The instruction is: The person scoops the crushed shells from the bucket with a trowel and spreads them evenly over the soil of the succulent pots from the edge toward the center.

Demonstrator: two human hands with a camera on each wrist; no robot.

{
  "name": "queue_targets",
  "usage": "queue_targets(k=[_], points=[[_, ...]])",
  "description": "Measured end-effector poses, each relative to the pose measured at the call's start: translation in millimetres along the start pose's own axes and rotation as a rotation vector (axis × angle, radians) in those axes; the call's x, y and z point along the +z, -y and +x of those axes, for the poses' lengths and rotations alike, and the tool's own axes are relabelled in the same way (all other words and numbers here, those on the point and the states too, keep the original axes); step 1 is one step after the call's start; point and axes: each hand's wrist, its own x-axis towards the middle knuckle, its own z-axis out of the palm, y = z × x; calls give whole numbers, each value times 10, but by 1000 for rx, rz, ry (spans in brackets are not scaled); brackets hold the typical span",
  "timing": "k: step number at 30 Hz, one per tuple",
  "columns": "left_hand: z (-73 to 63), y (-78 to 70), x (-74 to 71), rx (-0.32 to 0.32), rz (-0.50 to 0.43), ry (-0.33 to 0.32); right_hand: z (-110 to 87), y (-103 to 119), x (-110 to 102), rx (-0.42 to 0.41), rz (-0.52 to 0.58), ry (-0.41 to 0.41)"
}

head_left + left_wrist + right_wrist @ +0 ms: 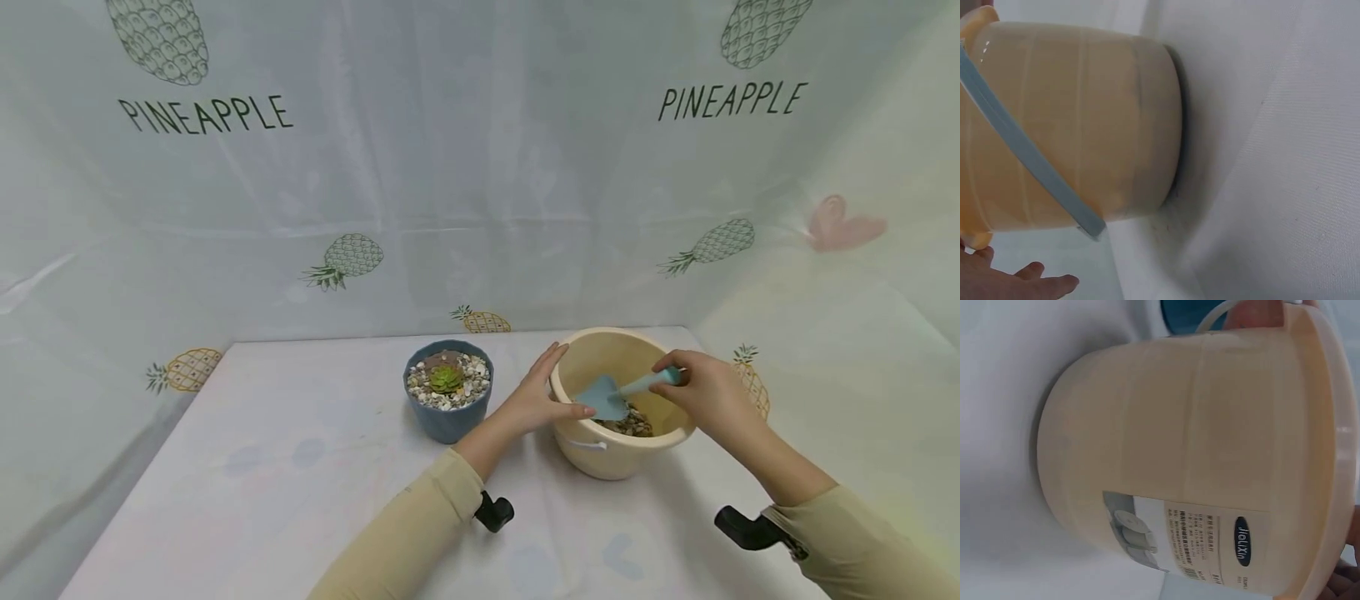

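Note:
A cream plastic bucket [611, 461] stands on the table with brownish loose bits [636, 423], like gravel or bark, at its bottom. My right hand [708, 392] pinches the handle of a small light-blue shovel [603, 398] over the bucket's mouth. The shovel's blade slants down to the left, close to the near rim. At the bucket's left side, my left hand [534, 396] touches the rim, thumb along the near edge and fingers spread farther back. In the left wrist view, its fingers [1029, 281] are fairly straight. Part of the bits is hidden behind the blade.
Left of the bucket, a blue pot [447, 423] holds a green succulent [446, 378] among pale pebbles. A grey-white bail handle [1029, 150] hangs across the bucket's side. Behind the table [315, 500] hangs a pineapple-print curtain [465, 167].

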Motion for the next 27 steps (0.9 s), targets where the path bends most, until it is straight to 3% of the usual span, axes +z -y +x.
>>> queue_targets(k=[6,17,22,27], points=[[16,-7,20,0,-14,-5,15,-28,51,-72,45,85],[21,6,28,-11,-47,-12,29,-100,13,-82,149,191],[31,26,29,-16,-48,-11,60,-105,-24,-65,204,220],[29,31,37,-17,-59,-7,65,-116,-78,33,239,226]])
